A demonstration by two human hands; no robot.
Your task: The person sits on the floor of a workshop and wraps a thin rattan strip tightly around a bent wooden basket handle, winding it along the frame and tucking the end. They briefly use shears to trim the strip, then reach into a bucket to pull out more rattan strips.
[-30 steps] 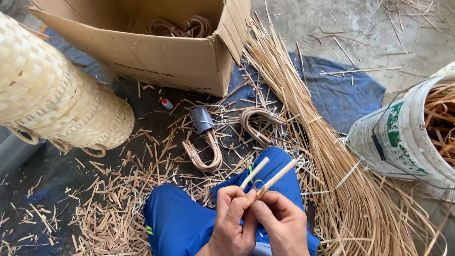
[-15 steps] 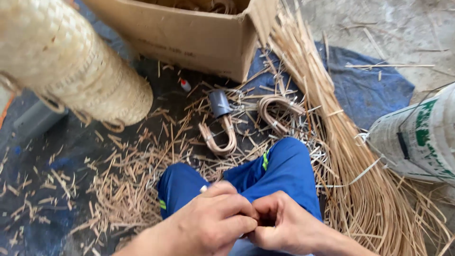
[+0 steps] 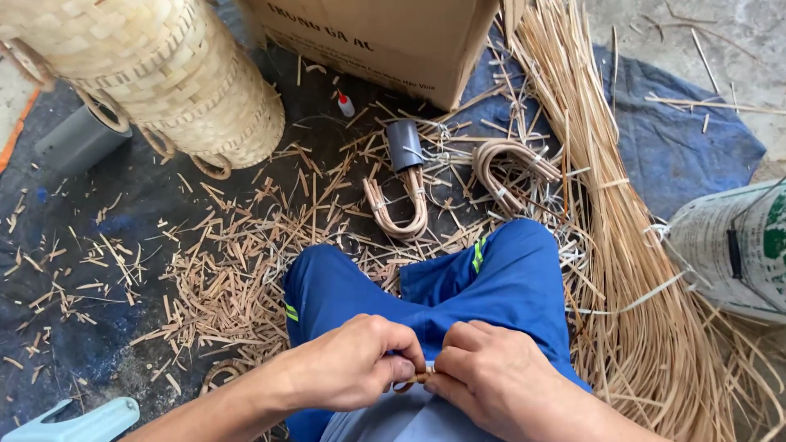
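Hands have dropped lower into my lap since a moment back, and the long rattan ends that stuck up between my fingers a second ago are gone from view; now only a short stub shows. The view has swung a little too, so the woven baskets (image 3: 164, 82) sit higher on my left.

Left hand (image 3: 356, 364) and right hand (image 3: 491, 381) are knuckle to knuckle over my blue trousers (image 3: 491, 286). Both are curled tight, fingertips pinching the small rattan piece (image 3: 419, 377) right in the gap between them. It lies roughly crosswise, running from one hand to the other, with a bit of a loop showing under my left fingers. How much of it is buried in my fists I cannot tell. Neither hand is nearer; they share it, thumb against thumb.

Ahead of my knees, on the dark sheet (image 3: 98, 245) littered with offcuts, lie a bent rattan handle (image 3: 397, 209) tucked under a grey tube (image 3: 404, 143) and a second coiled bundle (image 3: 512, 168) just beside it. Cardboard box (image 3: 385, 41) beyond them, small glue bottle (image 3: 345, 104) near its corner. Long loose rattan strips (image 3: 622, 270) fan down my right side, a white sack (image 3: 733, 250) past them.
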